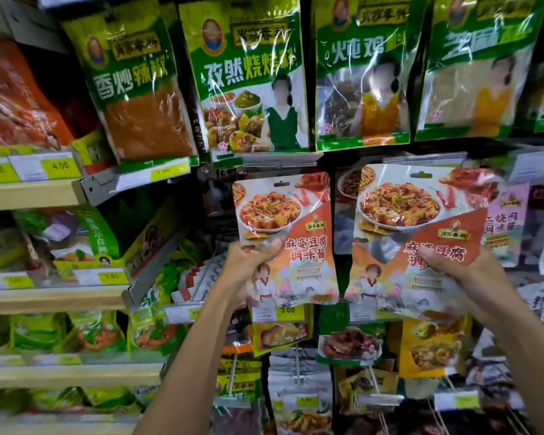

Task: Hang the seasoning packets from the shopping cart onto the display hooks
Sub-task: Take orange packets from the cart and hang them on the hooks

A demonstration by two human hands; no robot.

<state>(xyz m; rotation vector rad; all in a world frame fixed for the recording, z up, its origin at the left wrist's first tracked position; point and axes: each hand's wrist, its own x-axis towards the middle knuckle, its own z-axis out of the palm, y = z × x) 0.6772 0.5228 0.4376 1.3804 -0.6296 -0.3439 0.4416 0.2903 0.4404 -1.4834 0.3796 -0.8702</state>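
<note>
Seasoning packets gripped by left hand, right hand.

The left hand pinched the left mapo tofu sauce packet at its lower left edge and held it upright. Just beside it, the right hand gripped the right mapo tofu sauce packet, slightly tilted. Both packets were held below hanging green seasoning packets.

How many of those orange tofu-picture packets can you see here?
2. The left packet is pinched by the left hand; the right packet is held by the right hand. More may hang hidden behind them.
</note>
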